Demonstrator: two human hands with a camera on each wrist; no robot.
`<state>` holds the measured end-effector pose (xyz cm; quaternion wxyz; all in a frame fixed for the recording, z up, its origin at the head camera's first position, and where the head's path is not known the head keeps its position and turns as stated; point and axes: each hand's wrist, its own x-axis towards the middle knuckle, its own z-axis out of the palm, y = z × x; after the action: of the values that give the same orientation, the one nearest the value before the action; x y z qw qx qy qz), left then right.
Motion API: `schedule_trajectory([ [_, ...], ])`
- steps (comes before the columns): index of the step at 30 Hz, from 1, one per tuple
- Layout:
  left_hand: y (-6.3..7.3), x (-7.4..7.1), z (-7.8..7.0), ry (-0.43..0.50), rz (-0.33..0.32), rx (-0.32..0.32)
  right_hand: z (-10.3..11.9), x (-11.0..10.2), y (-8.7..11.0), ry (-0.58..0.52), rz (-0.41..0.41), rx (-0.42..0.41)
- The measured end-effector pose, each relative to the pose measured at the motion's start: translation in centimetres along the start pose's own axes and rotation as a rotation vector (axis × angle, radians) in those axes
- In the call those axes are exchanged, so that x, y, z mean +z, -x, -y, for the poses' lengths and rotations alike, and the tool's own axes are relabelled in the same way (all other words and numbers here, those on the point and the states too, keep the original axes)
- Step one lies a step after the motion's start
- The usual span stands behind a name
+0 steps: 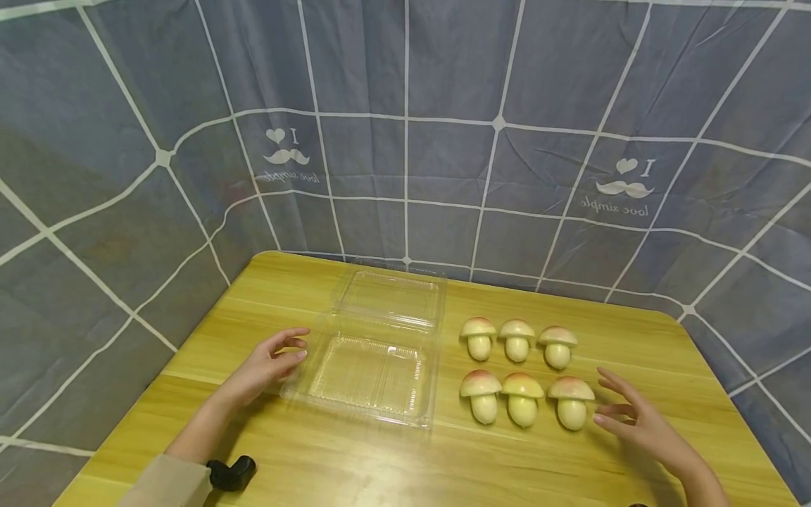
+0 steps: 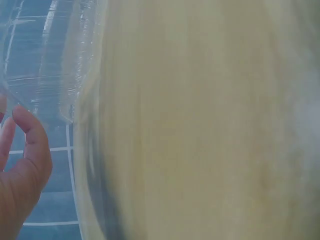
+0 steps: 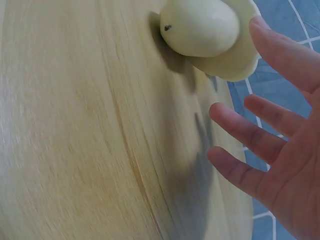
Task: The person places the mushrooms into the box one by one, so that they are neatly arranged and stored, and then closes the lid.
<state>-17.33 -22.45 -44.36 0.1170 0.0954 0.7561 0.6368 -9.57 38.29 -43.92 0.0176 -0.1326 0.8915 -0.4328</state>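
A clear plastic clamshell box (image 1: pixel 427 394) lies unfolded on the table, its lid (image 1: pixel 393 320) behind its base. My left hand (image 1: pixel 269 366) is beside the box's left edge, fingers loosely bent and holding nothing; whether the fingertips touch the plastic I cannot tell. Toy mushrooms with pinkish caps and cream stems, such as the back left one (image 1: pixel 479 339), lie in two rows of three right of the box. The front middle mushroom (image 1: pixel 522 400) is yellower. Beside the front right mushroom (image 1: pixel 572 403) is my right hand (image 1: pixel 649 426), fingers spread, nothing in it.
The wooden table (image 1: pixel 304 465) has rounded far corners. A grey-blue curtain (image 1: pixel 453 162) with white grid lines hangs behind it and along both sides. A black strap (image 1: pixel 231 473) is round my left wrist, by a beige sleeve (image 1: pixel 171 482).
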Motion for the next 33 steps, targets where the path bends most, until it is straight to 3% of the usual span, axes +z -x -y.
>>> schedule_trajectory([
  [12,-0.4,0.1,-0.4,0.041,0.046,-0.023,0.3,0.4,-0.2,-0.088,0.037,0.105],
  [24,-0.3,-0.1,-0.5,0.034,0.049,-0.042,0.3,1.2,-0.8,-0.141,0.070,0.201],
  [33,-0.4,-0.2,-0.7,0.042,0.057,-0.042,0.5,1.8,-1.2,-0.121,0.041,0.180],
])
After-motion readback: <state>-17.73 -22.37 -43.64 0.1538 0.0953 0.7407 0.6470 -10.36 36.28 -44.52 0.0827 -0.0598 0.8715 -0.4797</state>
